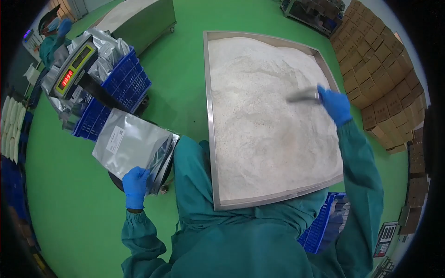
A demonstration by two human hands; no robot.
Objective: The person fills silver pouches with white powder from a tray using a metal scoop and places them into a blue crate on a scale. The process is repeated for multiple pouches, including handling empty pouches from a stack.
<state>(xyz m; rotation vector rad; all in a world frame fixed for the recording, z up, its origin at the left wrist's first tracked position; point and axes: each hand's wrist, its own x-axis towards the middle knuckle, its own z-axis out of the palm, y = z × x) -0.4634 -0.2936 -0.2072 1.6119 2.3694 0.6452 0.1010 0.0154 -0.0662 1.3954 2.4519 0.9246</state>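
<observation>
My left hand (136, 185), in a blue glove, has its fingers closed on the near edge of a silver foil bag (132, 141) with a white label. The bag lies on top of other foil bags, below a scale display (74, 69) with red digits. My right hand (335, 105), also gloved in blue, grips a metal scoop (303, 96) that is blurred by motion. The scoop is over the pale powder (269, 120) that fills a large metal-rimmed tray (210, 116) in front of me.
A blue crate (116, 92) of foil bags stands behind the scale. Another blue crate (320, 222) is at my right side. Stacked cartons (375, 60) line the right wall. A metal bin (153, 28) stands at the back. A co-worker (53, 39) is at the far left.
</observation>
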